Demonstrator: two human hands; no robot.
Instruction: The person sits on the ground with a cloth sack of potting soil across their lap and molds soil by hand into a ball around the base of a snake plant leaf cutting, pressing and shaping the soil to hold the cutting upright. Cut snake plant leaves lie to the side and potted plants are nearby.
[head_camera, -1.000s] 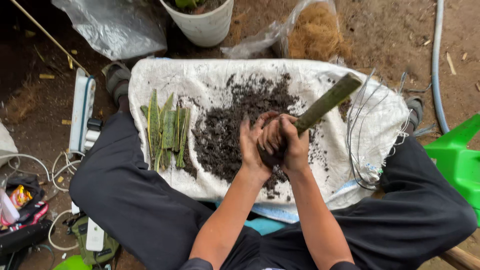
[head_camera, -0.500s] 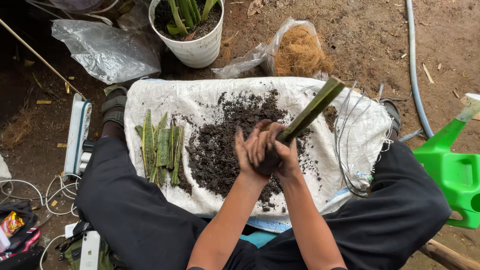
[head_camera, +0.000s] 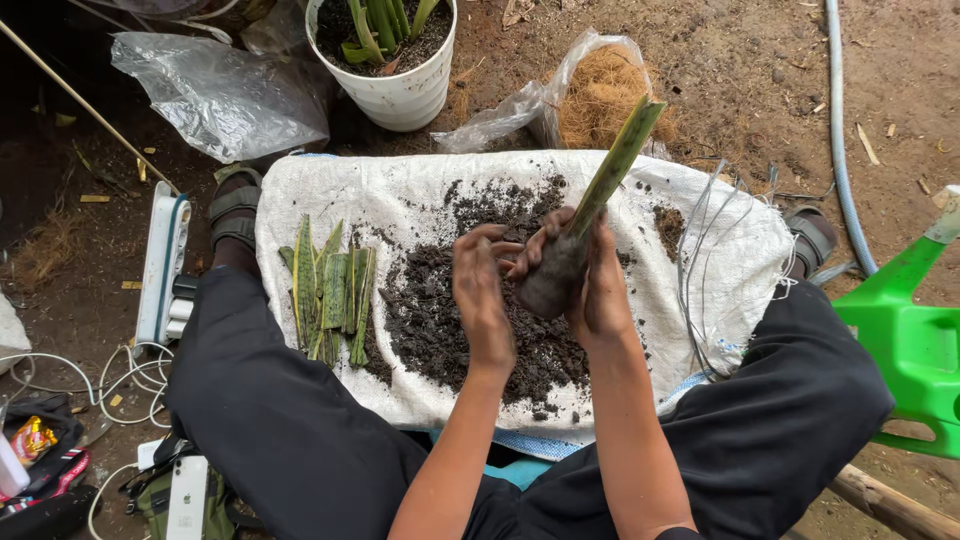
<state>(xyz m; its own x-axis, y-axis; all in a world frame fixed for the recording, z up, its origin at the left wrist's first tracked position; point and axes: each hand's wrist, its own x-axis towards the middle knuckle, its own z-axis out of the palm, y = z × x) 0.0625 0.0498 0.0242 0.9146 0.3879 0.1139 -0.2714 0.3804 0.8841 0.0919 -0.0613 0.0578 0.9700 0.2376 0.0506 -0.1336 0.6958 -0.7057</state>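
The cutting (head_camera: 612, 165) looked light and fairly stiff, a long flat green leaf blade that would probably hold its line without bending, though a hard pinch might bruise it. Its lower end was wrapped in a dark ball of soil (head_camera: 548, 285), which seemed damp, crumbly and likely to shed or break apart if squeezed unevenly. The sound place to hold it was around that ball, cupped from both sides, rather than by the blade alone.

The right hand (head_camera: 600, 290) was closed around the ball, fingers wrapped on its far side, with the blade rising up and away from it to the right. The left hand (head_camera: 482, 295) was half curled, its fingertips touching the ball's near side; it pressed rather than gripped. Both hands were dirty with soil.

The blade was mid green with paler edges, cut square at the tip. The bundle was held just above a heap of loose soil (head_camera: 440, 320) lying on a white sack (head_camera: 400, 195) spread under the hands. To the left of the left hand lay a row of more cut leaves (head_camera: 330, 290). Beyond the hands stood a white pot (head_camera: 395, 95) with planted cuttings and a clear bag of brown fibre (head_camera: 600, 95). To the right of the right hand sat a green watering can (head_camera: 915, 340).
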